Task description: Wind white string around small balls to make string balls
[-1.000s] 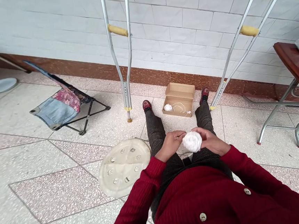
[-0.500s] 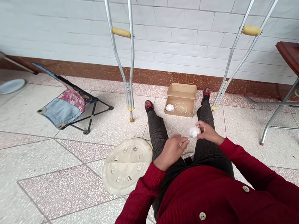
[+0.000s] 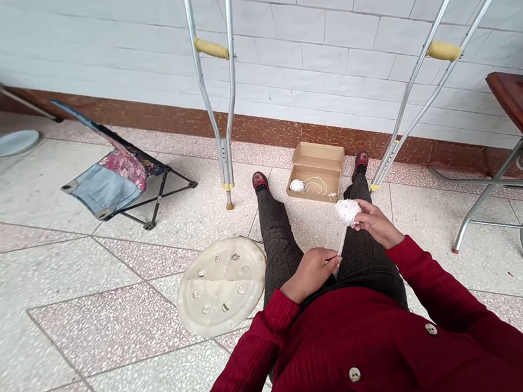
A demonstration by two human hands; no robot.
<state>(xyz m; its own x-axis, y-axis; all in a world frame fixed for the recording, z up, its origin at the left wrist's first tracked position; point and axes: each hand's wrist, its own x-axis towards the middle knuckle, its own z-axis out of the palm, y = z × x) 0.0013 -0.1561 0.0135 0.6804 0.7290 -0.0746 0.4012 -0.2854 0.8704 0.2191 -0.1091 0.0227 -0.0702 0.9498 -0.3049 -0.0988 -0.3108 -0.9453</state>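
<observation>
I sit on the floor with my legs stretched toward the wall. My right hand (image 3: 374,223) is closed around a white ball of string (image 3: 348,211), held above my right knee. A strand of the string (image 3: 341,245) runs down from the ball to my left hand (image 3: 312,271), which pinches its end over my lap. Between my feet lies an open cardboard box (image 3: 317,171) with another small white ball and loose string inside.
Two metal crutches (image 3: 220,96) (image 3: 419,69) lean on the tiled wall on either side of my legs. A round cream lid (image 3: 221,285) lies at my left. A folding stool (image 3: 117,172) stands further left, a table (image 3: 513,113) at right, a plate (image 3: 12,143) far left.
My hands have moved apart: the right one carried the ball forward and up, the left one drew back toward my lap, and a strand now stretches between them.
</observation>
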